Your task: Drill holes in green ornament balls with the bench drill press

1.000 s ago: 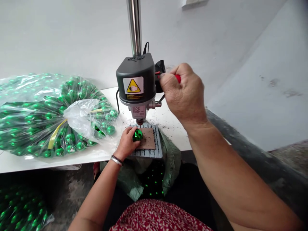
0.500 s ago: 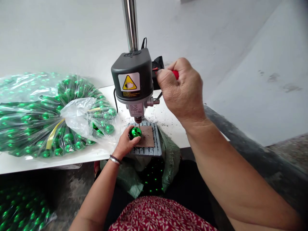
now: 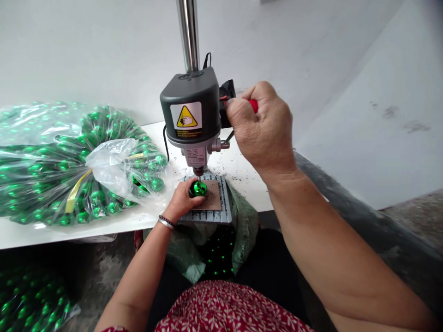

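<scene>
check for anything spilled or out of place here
Dark specks lie scattered on the white table around the gray base plate of the drill press, looking like loose debris against the pale surface. Nothing else clearly stands out.

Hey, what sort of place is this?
Probably a small workshop: there's a drill press, dark shavings scattered on the white table, and a clear plastic bag of shiny green balls.
</scene>
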A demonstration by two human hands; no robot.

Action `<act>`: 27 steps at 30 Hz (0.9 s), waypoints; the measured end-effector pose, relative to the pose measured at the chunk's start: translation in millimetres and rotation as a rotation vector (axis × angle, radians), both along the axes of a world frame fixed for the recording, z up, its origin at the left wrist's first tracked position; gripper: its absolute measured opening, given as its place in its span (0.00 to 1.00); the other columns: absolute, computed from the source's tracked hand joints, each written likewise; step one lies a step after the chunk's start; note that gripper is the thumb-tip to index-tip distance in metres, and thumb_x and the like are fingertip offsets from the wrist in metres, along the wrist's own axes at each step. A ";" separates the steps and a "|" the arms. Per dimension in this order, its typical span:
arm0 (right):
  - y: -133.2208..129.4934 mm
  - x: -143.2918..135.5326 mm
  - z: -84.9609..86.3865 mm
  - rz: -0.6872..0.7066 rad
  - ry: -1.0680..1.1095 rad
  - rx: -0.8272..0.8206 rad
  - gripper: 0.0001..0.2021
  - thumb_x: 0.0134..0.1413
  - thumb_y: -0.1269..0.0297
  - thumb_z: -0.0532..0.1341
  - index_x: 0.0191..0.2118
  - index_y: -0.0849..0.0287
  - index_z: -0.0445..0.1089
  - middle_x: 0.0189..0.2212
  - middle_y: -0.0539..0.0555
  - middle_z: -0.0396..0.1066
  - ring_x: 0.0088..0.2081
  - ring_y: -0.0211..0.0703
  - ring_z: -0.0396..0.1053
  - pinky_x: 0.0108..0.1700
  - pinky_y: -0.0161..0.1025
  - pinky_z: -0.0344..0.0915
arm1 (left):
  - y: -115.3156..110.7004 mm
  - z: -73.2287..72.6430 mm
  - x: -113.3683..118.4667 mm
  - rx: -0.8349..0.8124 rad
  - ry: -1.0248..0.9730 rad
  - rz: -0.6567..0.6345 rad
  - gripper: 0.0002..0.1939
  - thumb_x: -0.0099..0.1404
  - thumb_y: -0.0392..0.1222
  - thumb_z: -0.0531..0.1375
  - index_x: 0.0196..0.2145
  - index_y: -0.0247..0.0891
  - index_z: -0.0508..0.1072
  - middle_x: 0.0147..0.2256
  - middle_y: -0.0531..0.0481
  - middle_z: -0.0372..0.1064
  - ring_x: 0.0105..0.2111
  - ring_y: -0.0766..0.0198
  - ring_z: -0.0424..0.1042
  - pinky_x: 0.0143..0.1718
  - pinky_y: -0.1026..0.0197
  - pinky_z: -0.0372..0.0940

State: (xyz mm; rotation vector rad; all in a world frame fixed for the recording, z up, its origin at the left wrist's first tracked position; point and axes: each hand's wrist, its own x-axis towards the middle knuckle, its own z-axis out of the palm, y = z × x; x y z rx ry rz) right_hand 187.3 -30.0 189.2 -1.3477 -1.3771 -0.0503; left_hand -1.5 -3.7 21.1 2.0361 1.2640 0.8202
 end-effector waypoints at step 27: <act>-2.1 -1.1 4.6 -0.009 0.010 -0.065 0.12 0.61 0.56 0.55 0.30 0.56 0.56 0.21 0.47 0.55 0.27 0.32 0.59 0.35 0.35 0.63 | -7.5 -16.3 5.0 -0.124 -0.165 0.035 0.28 0.57 0.44 0.66 0.55 0.37 0.71 0.50 0.46 0.74 0.52 0.53 0.72 0.58 0.51 0.64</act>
